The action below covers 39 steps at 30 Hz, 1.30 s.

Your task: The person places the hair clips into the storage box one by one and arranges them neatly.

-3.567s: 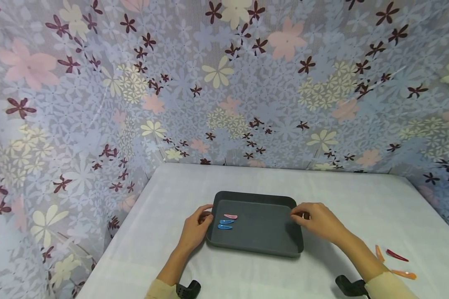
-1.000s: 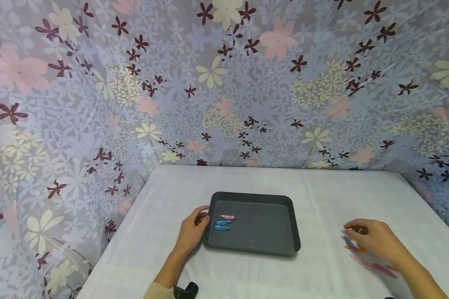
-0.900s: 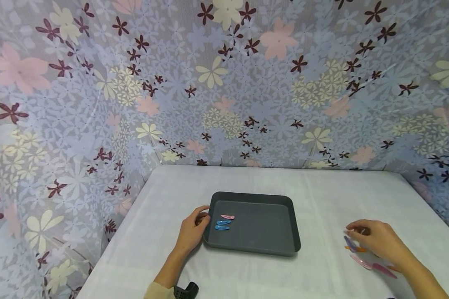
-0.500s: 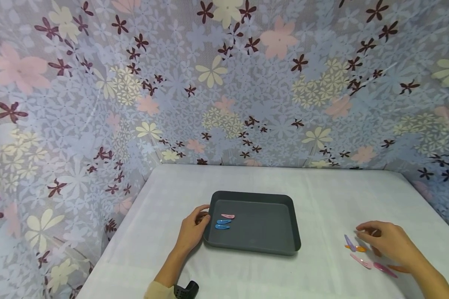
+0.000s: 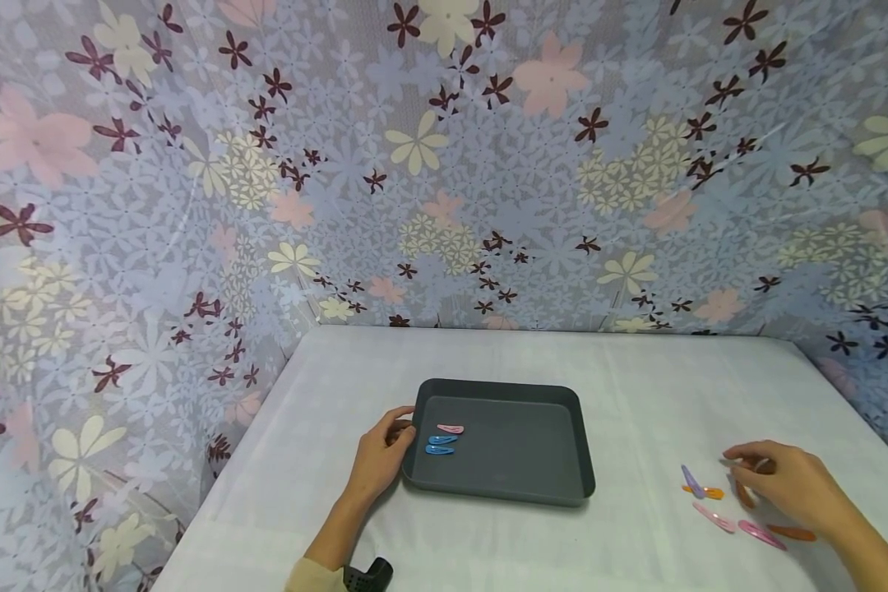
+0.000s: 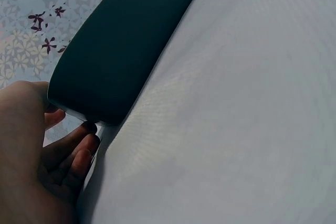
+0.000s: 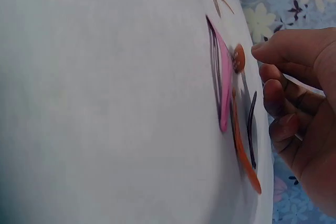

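A dark grey tray (image 5: 511, 452) lies on the table with one pink hair clip (image 5: 450, 429) and two blue hair clips (image 5: 441, 440) in its left part. My left hand (image 5: 380, 456) grips the tray's left edge; in the left wrist view its fingers (image 6: 79, 150) curl by the corner. At the right, my right hand (image 5: 792, 485) hovers over loose hair clips, fingers loosely bent and holding nothing. Around it lie a purple clip (image 5: 691, 481) crossing an orange clip (image 5: 714, 493), a light pink clip (image 5: 714, 517), a deep pink clip (image 5: 760, 534) and an orange clip (image 5: 793, 534).
A white cloth covers the table (image 5: 340, 370). Floral fabric (image 5: 429, 205) hangs behind and along the left side. Another brownish clip (image 5: 743, 493) is partly hidden under my right fingers. The right wrist view shows a dark slim clip (image 7: 252, 129).
My right hand has left the tray's right rim and moved over to the clips. In the last second it has drifted further right, uncovering the purple and orange ones. The left hand stays put.
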{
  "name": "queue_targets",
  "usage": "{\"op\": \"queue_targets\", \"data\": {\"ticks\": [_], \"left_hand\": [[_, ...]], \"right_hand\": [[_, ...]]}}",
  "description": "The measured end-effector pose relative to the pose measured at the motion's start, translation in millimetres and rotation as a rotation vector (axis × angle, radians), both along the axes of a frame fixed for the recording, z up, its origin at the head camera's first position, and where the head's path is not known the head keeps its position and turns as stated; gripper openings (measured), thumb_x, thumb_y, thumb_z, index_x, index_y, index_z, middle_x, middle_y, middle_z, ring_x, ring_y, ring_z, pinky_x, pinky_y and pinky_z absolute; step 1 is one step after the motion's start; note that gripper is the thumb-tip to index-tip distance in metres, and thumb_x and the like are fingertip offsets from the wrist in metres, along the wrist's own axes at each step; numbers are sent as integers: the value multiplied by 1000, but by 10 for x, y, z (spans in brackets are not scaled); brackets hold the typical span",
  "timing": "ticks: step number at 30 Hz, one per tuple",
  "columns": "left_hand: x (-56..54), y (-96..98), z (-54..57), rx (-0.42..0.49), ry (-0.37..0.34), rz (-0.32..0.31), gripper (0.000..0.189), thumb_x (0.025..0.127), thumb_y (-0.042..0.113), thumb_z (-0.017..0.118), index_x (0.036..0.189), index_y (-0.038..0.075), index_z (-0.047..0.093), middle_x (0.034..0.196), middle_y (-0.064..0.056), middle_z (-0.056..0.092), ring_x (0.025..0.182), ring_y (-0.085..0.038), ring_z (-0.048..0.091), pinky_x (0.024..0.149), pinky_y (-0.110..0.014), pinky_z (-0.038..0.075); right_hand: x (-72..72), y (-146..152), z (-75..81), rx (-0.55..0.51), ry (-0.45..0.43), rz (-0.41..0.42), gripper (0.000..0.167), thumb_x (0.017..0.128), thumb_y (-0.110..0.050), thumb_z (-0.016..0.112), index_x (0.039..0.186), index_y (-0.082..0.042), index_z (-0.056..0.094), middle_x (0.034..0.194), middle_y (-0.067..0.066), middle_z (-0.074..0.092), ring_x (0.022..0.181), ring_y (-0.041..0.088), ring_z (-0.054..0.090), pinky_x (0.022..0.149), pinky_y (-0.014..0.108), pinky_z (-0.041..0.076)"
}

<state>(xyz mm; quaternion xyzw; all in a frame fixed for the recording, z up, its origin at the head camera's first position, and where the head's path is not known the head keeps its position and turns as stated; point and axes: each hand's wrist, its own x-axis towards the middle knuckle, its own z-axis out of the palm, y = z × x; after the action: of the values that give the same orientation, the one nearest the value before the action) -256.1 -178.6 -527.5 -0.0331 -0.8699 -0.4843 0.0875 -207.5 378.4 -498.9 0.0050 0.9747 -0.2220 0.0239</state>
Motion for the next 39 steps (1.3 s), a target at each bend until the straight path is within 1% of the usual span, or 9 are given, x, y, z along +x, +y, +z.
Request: {"op": "queue_targets", "data": {"ticks": [4, 7, 11, 16, 19, 25, 28, 32, 39], "left_hand": [[-4, 1, -1, 3, -3, 1, 34, 92, 32, 57, 126, 32, 58, 110, 4, 69, 92, -9, 61, 84, -32, 47], [-7, 3, -1, 3, -4, 3, 34, 92, 32, 57, 126, 32, 58, 110, 5, 69, 92, -9, 61, 84, -32, 47], [-14, 2, -5, 4, -3, 2, 34, 92, 32, 57, 126, 32, 58, 110, 5, 69, 92, -9, 61, 84, -33, 47], [-18, 2, -6, 2, -3, 5, 34, 92, 31, 57, 126, 33, 58, 110, 5, 69, 92, -9, 62, 84, -33, 47], [-12, 5, -4, 0, -2, 7, 33, 92, 30, 57, 125, 32, 58, 110, 4, 69, 92, -9, 62, 84, -33, 47], [2, 3, 1, -2, -1, 10, 34, 92, 31, 57, 126, 32, 58, 111, 2, 69, 92, -10, 61, 84, -34, 47], [0, -2, 2, -4, -3, 9, 34, 92, 32, 57, 126, 32, 58, 111, 3, 69, 92, -10, 61, 85, -34, 47], [-1, -5, 6, -5, -4, 9, 34, 92, 32, 57, 126, 33, 58, 110, 4, 69, 91, -10, 61, 84, -33, 47], [-2, -1, -3, -7, -2, 6, 33, 92, 32, 57, 125, 33, 58, 111, 3, 69, 92, -9, 60, 83, -31, 47]], "right_hand": [[13, 70, -10, 12, -9, 0, 42, 83, -38, 67, 111, -7, 67, 89, 2, 64, 75, 12, 58, 60, 30, 42], [24, 116, -30, 21, -7, -13, 46, 82, -42, 68, 111, -6, 67, 90, 4, 65, 76, 13, 59, 62, 35, 45], [26, 160, -64, 37, -23, -44, 57, 79, -51, 68, 110, -3, 67, 88, 4, 64, 75, 14, 58, 64, 39, 46], [35, 183, -90, 34, -61, -56, 62, 77, -56, 67, 110, -3, 67, 88, 3, 63, 74, 12, 56, 61, 32, 42], [45, 185, -87, 30, -63, -61, 63, 78, -57, 66, 109, -3, 67, 89, 4, 63, 75, 13, 56, 61, 33, 43], [75, 207, -103, 21, -86, -83, 65, 78, -59, 64, 105, 0, 67, 91, 13, 68, 78, 22, 62, 65, 41, 48], [91, 215, -116, 14, -110, -98, 68, 77, -61, 64, 104, 1, 67, 91, 13, 68, 80, 24, 62, 66, 42, 49], [112, 219, -135, 4, -128, -112, 71, 75, -62, 66, 105, 3, 66, 88, 7, 67, 79, 21, 60, 66, 41, 49], [167, 263, -152, -13, -129, -96, 73, 72, -58, 71, 110, 3, 64, 91, 9, 67, 77, 17, 58, 64, 36, 47]]}}
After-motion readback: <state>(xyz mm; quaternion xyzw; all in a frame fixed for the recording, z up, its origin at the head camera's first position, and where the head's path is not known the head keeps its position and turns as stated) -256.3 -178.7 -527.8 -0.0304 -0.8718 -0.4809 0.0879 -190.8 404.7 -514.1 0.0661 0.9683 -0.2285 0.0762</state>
